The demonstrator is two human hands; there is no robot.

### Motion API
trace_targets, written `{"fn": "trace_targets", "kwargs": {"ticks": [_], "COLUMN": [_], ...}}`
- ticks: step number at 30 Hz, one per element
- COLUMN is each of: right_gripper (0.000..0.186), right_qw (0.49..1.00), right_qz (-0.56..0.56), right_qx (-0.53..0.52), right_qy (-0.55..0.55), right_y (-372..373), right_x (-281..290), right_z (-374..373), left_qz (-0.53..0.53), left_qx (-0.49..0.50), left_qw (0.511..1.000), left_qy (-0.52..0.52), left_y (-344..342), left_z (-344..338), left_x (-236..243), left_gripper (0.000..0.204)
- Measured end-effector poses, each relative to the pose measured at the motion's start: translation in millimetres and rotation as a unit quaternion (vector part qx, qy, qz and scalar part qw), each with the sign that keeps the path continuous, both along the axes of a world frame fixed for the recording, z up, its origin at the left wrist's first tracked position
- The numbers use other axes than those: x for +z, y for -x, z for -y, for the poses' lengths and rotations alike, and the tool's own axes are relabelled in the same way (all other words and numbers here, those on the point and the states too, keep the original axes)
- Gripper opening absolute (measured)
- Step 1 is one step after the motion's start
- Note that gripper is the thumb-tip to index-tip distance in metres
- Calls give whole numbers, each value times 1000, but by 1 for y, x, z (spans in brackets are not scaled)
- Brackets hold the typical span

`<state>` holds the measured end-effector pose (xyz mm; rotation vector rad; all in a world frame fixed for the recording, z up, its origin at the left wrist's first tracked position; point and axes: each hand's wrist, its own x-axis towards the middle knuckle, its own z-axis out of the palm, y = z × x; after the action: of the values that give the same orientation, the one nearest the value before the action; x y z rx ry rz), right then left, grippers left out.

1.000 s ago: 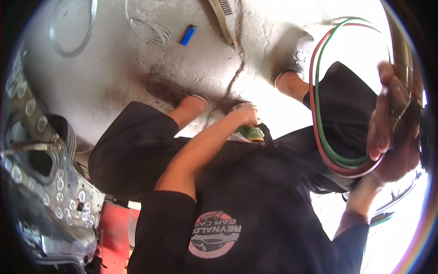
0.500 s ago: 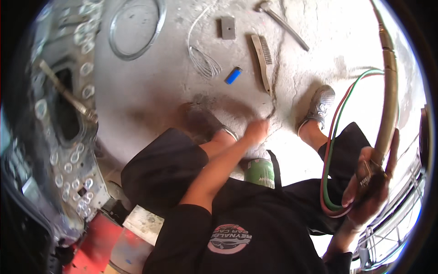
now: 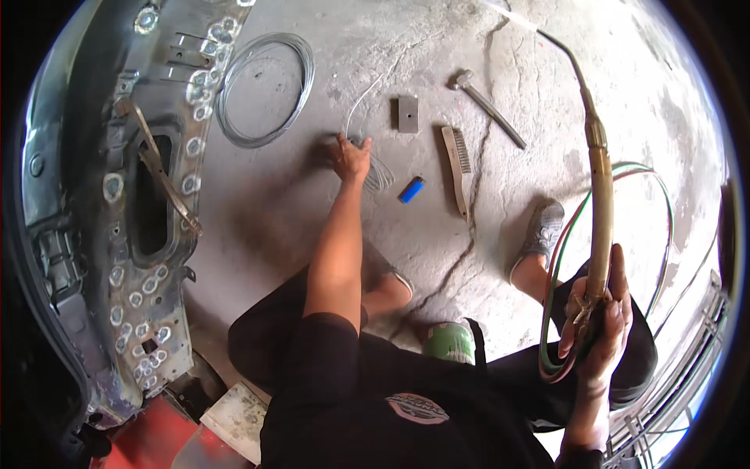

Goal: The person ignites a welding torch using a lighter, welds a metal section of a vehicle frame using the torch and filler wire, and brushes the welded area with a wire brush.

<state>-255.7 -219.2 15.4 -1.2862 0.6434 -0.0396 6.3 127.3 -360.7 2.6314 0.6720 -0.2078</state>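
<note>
- Just above the middle of the frame, on the concrete floor (image 3: 508,184): a loose bundle of thin wire (image 3: 380,177), partly hidden under the left-hand grip (image 3: 351,160), with one strand curving upward.
- At the left-hand grip: thumb and finger apart at the tips, over the wire; pinching a strand or merely touching it, impossible to tell.
- At lower right: right-hand grip (image 3: 605,332) wrapped around the valve end of a long brass-coloured torch (image 3: 599,187), slim dark neck slanting toward the top edge.
- Beyond the neck, a bright white streak (image 3: 512,16), flame or glare, hard to tell.
- Beside the torch, looping down to the right-hand grip: red and green hoses (image 3: 559,266).
- For the wire: probably light, springy and apt to tangle; best pinched by a single strand, clear of the loops.
- For the torch: likely rigid, fairly heavy, with some drag from the hoses; best held at the thick rear, well away from the possibly hot tip.
- Right of the wire: blue lighter (image 3: 412,190), wire brush (image 3: 455,168), dark metal block (image 3: 408,115) and hammer (image 3: 492,109).
- At upper left: larger wire coil (image 3: 306,82), near a bare metal car panel (image 3: 129,313).
</note>
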Motion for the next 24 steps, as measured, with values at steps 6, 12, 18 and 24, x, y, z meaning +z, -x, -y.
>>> {"fn": "trace_targets", "kwargs": {"ticks": [6,12,18,24], "right_gripper": [84,74,68,70], "right_qw": [997,989,985,981], "right_qz": [-18,26,90,152], "right_qx": [33,118,135,47], "right_qy": [-70,-84,-65,-110], "right_y": [-9,3,26,31], "right_x": [12,21,32,32], "right_z": [-6,-13,-29,-88], "left_qz": [-10,81,127,216], "left_qx": [-18,-4,39,25], "left_qw": [1000,992,915,844], "left_qy": [-8,91,381,489], "left_y": [2,44,70,118], "left_z": [-28,-86,-52,-24], "left_x": [-9,15,113,274], "left_gripper": [46,25,18,22]}}
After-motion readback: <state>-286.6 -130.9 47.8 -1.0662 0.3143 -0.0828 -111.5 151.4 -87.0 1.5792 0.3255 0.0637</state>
